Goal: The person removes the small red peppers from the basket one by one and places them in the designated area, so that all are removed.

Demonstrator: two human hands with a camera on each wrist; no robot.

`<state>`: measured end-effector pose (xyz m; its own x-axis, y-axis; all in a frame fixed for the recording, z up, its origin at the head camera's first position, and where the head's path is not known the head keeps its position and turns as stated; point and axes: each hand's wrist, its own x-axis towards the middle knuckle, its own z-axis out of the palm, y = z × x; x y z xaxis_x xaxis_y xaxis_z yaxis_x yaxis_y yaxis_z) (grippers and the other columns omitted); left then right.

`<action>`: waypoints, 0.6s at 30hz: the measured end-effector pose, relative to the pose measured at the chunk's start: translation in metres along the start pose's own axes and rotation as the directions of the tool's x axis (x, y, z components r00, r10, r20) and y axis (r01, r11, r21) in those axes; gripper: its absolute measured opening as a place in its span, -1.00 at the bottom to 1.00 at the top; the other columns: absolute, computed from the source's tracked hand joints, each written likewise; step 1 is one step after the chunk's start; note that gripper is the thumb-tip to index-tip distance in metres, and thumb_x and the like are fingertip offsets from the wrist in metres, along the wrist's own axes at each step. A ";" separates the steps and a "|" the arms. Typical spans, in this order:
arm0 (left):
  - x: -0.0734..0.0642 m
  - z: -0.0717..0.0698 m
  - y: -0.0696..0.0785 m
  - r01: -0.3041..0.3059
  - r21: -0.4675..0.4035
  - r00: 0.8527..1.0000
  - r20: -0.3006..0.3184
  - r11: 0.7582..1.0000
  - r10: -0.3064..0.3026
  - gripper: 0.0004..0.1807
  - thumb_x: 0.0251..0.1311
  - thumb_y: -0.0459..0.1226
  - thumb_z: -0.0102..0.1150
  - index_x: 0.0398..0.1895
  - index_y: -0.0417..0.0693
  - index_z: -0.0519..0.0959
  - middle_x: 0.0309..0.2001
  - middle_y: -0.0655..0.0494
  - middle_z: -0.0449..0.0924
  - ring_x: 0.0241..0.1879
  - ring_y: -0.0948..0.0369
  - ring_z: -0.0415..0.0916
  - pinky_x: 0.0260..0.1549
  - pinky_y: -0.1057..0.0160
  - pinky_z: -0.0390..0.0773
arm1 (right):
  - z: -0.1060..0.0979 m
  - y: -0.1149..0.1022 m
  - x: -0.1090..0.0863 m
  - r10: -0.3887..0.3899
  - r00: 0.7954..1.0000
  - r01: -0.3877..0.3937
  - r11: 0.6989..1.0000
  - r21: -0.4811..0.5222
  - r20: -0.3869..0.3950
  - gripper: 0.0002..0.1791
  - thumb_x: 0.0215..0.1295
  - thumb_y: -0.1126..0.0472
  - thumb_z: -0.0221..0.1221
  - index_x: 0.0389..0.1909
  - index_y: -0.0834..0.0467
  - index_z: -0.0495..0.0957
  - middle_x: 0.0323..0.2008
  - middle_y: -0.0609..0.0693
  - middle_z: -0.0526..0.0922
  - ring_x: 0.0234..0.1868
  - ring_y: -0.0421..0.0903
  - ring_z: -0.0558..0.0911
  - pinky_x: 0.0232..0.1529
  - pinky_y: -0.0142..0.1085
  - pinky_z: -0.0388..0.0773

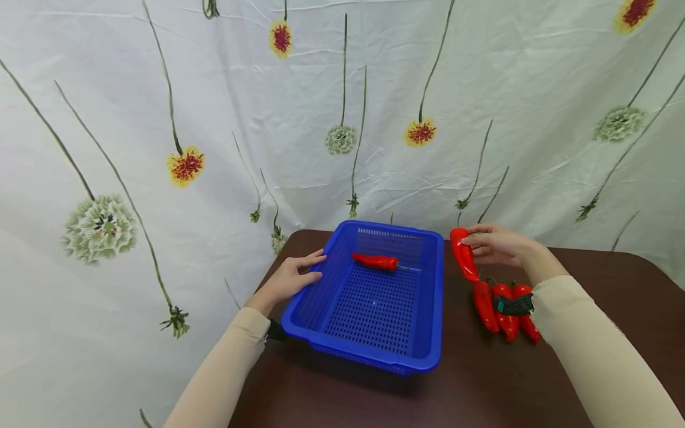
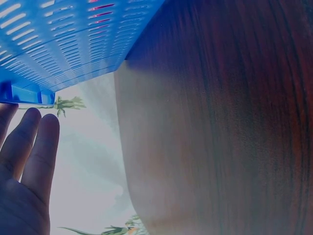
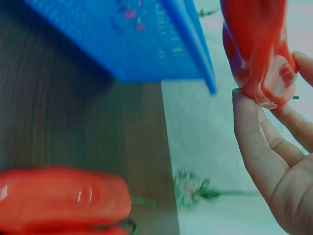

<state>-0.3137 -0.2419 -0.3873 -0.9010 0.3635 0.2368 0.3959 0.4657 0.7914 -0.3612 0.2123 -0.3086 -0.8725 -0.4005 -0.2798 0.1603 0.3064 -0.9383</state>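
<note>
Red chili pepper [image 1: 463, 254] pinched in the right hand [image 1: 497, 245], left hand [image 1: 289, 278] straight-fingered against the blue basket [image 1: 438, 297]; guessing we're mid-loading, so it needs swinging in next.

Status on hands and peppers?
Right hand pinching red pepper, held up. Left hand at left rim of blue basket. One pepper inside, three on table. Basket's right wall between held pepper and interior.

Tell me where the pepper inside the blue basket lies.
In the head view, the red pepper lies near the far wall of the blue basket, to the right of the left hand.
</note>
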 end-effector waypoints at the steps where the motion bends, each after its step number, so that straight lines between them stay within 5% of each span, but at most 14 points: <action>1: 0.000 0.000 0.000 -0.002 -0.002 1.000 0.000 1.000 0.002 -0.52 0.12 -0.22 0.12 0.16 -0.07 0.39 0.29 0.08 0.20 0.30 0.07 0.09 0.07 0.01 0.33 | -0.004 0.004 -0.003 0.002 1.000 -0.002 1.000 -0.005 -0.001 -0.30 0.21 0.11 0.08 0.26 0.25 -0.02 -0.21 -0.10 0.55 -0.19 -0.08 0.59 0.02 -0.08 0.44; 11: 0.001 -0.001 0.001 0.015 0.002 1.000 -0.004 1.000 -0.015 -0.51 0.12 -0.22 0.12 0.16 -0.06 0.39 0.29 0.11 0.21 0.29 0.08 0.12 0.03 0.07 0.38 | -0.038 0.046 -0.020 0.036 0.999 -0.036 0.999 0.003 0.004 -0.23 0.28 0.11 -0.01 0.33 0.32 -0.20 -0.25 -0.19 0.54 -0.17 -0.18 0.58 0.00 -0.17 0.46; 18: 0.001 0.000 0.000 0.000 -0.025 1.000 0.003 1.000 0.000 -0.52 0.11 -0.22 0.13 0.15 -0.08 0.40 0.28 0.06 0.21 0.30 0.06 0.10 0.08 -0.01 0.31 | -0.059 0.067 -0.036 0.046 0.998 -0.048 0.998 -0.034 -0.048 -0.24 0.26 0.06 0.01 0.31 0.31 -0.14 -0.24 -0.21 0.53 -0.15 -0.17 0.57 -0.02 -0.15 0.48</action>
<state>-0.3149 -0.2413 -0.3866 -0.9005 0.3659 0.2351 0.3914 0.4458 0.8050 -0.3467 0.2978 -0.3493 -0.8851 -0.3443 -0.3132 0.1864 0.3543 -0.9164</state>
